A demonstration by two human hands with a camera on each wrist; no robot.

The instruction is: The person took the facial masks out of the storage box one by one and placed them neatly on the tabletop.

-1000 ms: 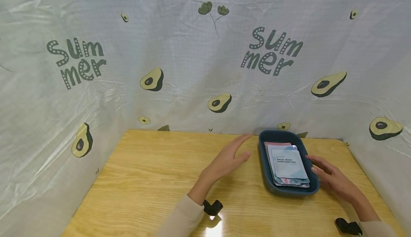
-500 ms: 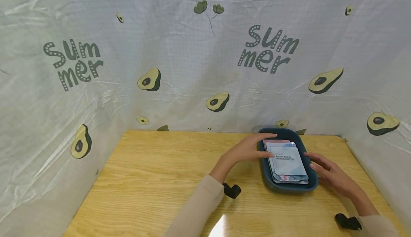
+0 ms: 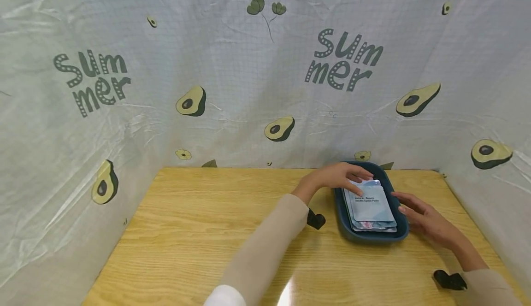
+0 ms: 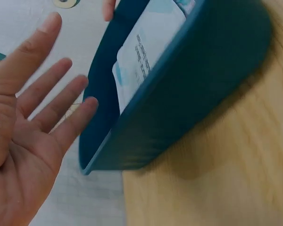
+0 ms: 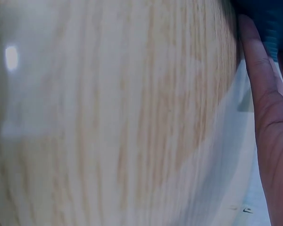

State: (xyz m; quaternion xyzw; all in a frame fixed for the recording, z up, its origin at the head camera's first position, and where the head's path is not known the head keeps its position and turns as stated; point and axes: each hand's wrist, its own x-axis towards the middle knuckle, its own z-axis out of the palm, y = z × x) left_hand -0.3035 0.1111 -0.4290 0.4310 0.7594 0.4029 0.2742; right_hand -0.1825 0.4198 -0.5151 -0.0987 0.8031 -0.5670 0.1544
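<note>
A dark blue rectangular tray (image 3: 344, 225) with rounded corners stands at the back right of the table. In it lies a stack of flat packets; the top one, a pale packet (image 3: 372, 207), bears the print "Natural - Beauty Double Eyelid Paste". Over the tray's left side reaches my left hand (image 3: 338, 177), its fingers spread above the packets and holding nothing. The left wrist view shows that left hand (image 4: 33, 136) with palm bared beside the tray's wall (image 4: 193, 89). My right hand (image 3: 431, 223) has its fingertips right at the tray's right side, fingers fairly straight.
The wooden table (image 3: 215, 223) ends at the back and sides against a pale sheet (image 3: 232, 57) printed with avocados and the word "summer". Each wrist carries a small black camera (image 3: 450, 280).
My left hand has moved right, from the bare table to over the tray's left side and the packets. The right hand stays at the tray's right side.
</note>
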